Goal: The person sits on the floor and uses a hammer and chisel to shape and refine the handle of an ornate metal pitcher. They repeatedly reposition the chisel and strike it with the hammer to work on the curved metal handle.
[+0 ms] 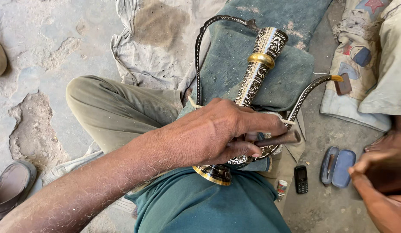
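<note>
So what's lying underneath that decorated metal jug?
The engraved jug lies on a folded green cloth, spread over a grey rag on the concrete floor. Its body is covered by the left hand, so what lies under that part cannot be seen.

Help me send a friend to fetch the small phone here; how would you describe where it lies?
Start at the ornate black-and-silver metal vessel lying across the seated person's lap, then look to the bare concrete floor just beyond its gold base. The phone lies there, between a tiny white bottle and an open blue spectacle case. It is the only black slab with a keypad.
</note>
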The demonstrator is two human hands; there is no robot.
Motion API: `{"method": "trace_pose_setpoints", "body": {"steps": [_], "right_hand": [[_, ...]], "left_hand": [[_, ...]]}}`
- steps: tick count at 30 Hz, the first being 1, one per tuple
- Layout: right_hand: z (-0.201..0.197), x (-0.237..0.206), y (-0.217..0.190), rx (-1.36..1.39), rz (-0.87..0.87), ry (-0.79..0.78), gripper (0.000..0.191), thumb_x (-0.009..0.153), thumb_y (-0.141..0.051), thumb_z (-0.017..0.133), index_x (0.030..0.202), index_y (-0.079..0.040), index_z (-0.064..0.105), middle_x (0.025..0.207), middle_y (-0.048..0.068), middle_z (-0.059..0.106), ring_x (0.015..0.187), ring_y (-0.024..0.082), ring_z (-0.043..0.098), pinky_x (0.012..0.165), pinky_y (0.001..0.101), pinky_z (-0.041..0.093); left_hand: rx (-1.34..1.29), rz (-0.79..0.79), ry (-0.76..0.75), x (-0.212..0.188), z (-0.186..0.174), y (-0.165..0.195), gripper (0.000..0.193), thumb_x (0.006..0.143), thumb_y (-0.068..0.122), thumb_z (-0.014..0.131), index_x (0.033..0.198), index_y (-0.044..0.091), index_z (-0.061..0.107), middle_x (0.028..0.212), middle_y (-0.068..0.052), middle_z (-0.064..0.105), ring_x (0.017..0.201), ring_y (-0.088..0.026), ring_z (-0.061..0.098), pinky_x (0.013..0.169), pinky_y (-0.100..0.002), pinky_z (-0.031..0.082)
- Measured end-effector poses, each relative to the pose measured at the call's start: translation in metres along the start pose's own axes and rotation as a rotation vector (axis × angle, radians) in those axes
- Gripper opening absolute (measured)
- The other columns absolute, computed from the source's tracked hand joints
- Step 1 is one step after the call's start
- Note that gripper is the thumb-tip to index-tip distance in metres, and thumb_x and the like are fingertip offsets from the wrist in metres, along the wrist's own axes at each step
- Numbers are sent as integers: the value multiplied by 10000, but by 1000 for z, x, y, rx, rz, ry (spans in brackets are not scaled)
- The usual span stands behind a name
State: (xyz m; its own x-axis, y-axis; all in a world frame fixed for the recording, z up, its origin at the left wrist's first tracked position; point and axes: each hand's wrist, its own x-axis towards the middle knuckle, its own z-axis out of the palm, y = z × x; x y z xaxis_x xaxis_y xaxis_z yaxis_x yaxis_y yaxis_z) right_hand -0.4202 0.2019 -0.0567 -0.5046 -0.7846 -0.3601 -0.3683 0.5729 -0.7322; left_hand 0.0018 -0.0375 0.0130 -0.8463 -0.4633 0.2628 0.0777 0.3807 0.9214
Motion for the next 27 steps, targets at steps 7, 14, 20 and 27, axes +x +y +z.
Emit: {"method": "trace_pose_setpoints", "body": {"steps": [7, 14, 20, 27], "right_hand": [[5, -4, -9, -13, -175, -8, 315, 876, 62, 693, 1156, -29, 580, 1057, 82, 639, 1002, 139, 681, 921, 282, 570], [42, -48, -73, -180, -384, -49, 311, 803, 103, 764, 1074, 4, 647, 977, 103, 692, 910, 149, 727, 848, 286, 592], [66, -59, -78, -289, -294, 59, 289, 798, 48, 754, 1072, 36, 662, 918, 111, 712, 913, 184, 701, 869, 323, 570], [72, -44, -67, -8, -257, -33, 485, 754, 149, 730, 1210, 44, 602, 978, 91, 701, 916, 162, 692, 862, 321, 584]], "left_hand": [[118, -28, -55, 7, 2, 2, 497, 816, 126, 810, 1283, 118, 640, 920, -106, 757, 894, -362, 720, 738, -497, 531], [99, 6, -33, 15, 5, 6, 501, 832, 112, 792, 1308, 130, 637, 1057, -85, 767, 877, -308, 750, 732, -450, 574], [2, -234, 205, -1, -7, 23, 464, 927, 190, 765, 1363, 141, 614, 955, -21, 761, 823, -99, 773, 724, -283, 666], [-47, -188, 356, -23, 20, 18, 333, 961, 156, 786, 1246, 70, 636, 959, -46, 714, 812, -115, 736, 696, -274, 626]]}}
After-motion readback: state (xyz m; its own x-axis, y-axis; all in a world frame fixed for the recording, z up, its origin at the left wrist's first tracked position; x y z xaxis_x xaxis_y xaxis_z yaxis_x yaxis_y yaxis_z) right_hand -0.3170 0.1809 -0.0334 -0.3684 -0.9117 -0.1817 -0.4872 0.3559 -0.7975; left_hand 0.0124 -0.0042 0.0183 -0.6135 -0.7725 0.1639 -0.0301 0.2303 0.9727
